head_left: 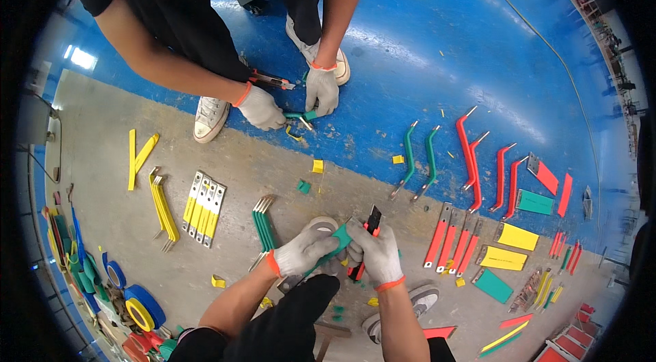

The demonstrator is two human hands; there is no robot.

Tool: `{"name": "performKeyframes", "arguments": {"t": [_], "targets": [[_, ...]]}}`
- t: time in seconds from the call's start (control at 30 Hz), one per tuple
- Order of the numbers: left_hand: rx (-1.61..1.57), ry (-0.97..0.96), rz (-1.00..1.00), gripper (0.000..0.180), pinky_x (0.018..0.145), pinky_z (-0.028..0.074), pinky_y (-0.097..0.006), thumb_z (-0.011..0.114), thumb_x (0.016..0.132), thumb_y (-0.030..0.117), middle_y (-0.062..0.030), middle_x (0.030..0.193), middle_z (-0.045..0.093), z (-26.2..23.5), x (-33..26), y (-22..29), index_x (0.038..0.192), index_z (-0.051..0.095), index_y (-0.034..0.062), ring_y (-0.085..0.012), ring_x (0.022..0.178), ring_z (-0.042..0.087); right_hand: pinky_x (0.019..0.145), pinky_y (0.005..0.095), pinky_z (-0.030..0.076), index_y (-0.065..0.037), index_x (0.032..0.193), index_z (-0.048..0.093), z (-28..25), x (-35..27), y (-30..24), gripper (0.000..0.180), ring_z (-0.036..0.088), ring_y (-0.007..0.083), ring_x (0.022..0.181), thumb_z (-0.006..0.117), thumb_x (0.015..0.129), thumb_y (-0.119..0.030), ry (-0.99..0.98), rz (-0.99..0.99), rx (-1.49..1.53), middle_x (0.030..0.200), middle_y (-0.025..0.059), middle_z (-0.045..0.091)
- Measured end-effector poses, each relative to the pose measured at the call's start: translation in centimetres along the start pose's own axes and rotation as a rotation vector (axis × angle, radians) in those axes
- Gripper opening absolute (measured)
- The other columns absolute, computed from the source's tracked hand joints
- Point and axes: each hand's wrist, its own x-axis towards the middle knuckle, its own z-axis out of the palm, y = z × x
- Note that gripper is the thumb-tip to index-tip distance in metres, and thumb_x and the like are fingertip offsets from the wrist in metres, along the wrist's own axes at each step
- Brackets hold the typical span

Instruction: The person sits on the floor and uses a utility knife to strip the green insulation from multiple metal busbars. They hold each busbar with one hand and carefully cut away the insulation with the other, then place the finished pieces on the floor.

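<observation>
My left hand (304,251), in a white work glove with an orange cuff, grips a green sleeved metal bar (339,240) just above my knee. My right hand (378,253), gloved the same way, holds a red and black utility knife (371,223) with its tip against that green bar. Across from me another person crouches; their two gloved hands (262,108) (322,91) work on a small green piece (303,116) on the blue floor, with a red-handled knife (272,80) lying beside them.
Rows of bent bars lie about: yellow (164,210), yellow flat ones (204,206), green (264,224), green curved (419,160), red (486,167), red flat (451,242). Flat coloured plates (517,237) sit right. Tape rolls (141,309) lie lower left. Sleeve scraps litter the floor.
</observation>
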Motion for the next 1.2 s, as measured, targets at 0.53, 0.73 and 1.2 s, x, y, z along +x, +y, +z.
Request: {"name": "performKeyframes", "arguments": {"t": [0.53,0.73,1.2], "targets": [[0.631,0.37,0.33,0.024,0.061,0.052,-0.05,0.059,0.092,0.021,-0.0249,0.07,0.062,-1.8,-2.1,-0.1,0.098,0.072,0.0024,-0.0446,0.067,0.065,0.072,0.0467,0.05,0.002,0.108,0.061,-0.1,-4.3,1.5,0.043,0.063,0.0404,0.073,0.045,0.11,-0.038,-0.023,-0.424,-0.907,0.079,0.0246,0.061],[0.701,0.361,0.409,0.025,0.057,0.05,-0.052,0.064,0.092,0.029,-0.0215,0.065,0.061,-0.8,-1.9,-0.1,0.082,0.065,0.0061,-0.0443,0.063,0.064,0.073,0.0561,0.051,-0.001,0.113,0.062,1.9,-4.5,1.1,0.042,0.064,0.0524,0.089,0.049,0.107,-0.041,-0.055,-0.246,-1.01,0.09,0.0332,0.066],[0.825,0.307,0.432,0.017,0.055,0.05,-0.048,0.065,0.087,0.023,-0.0195,0.061,0.058,-0.2,-2.1,0.3,0.08,0.067,0.0071,-0.04,0.057,0.063,0.075,0.0495,0.05,0.002,0.107,0.062,1.8,-5.7,1.0,0.041,0.066,0.0489,0.088,0.049,0.107,-0.037,-0.022,-0.239,-0.991,0.088,0.0284,0.068]]}}
